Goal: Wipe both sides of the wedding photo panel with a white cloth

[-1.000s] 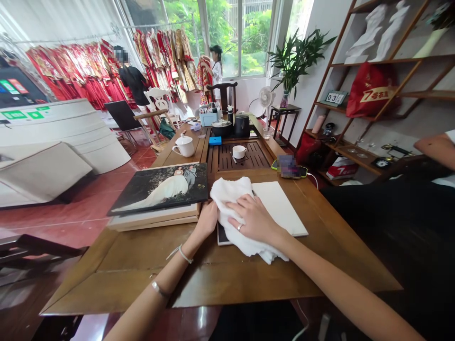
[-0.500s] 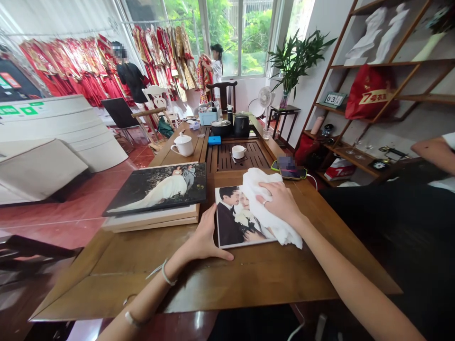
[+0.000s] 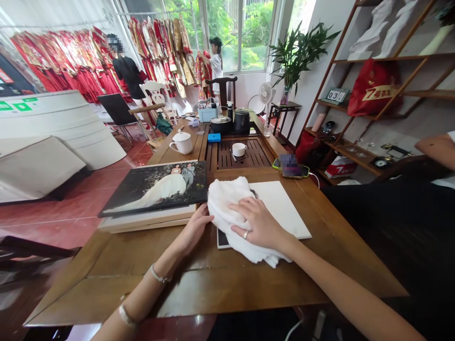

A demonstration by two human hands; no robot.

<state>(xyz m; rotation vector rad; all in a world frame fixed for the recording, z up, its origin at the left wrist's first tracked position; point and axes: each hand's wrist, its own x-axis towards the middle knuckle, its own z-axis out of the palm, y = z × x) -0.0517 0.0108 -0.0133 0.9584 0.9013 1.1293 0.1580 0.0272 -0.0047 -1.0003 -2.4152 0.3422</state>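
Observation:
A white cloth (image 3: 227, 196), bunched and folded, lies over the left part of a photo panel (image 3: 284, 208). My right hand (image 3: 261, 225), with a ring on one finger, grips the cloth and presses it against the panel. Most of the printed couple is hidden under the cloth; the panel's pale right side shows. My left hand (image 3: 195, 227) is at the panel's left edge beside the cloth, thumb and fingers apart, holding nothing. Just past it, a dark wedding photo panel (image 3: 159, 187) rests on other pale-edged panels (image 3: 149, 221).
On the wooden table (image 3: 142, 265) stand a lidded white mug (image 3: 183, 142), a small white cup (image 3: 239, 149) on a slatted tea tray, a blue box (image 3: 214, 137), dark pots (image 3: 241, 122) and a charging phone (image 3: 293, 168). A person sits at the right; two people are near the garments.
My right hand has swept the cloth left across the panel, covering the couple and baring the right side. My left hand has shifted up and left, its thumb drawn in.

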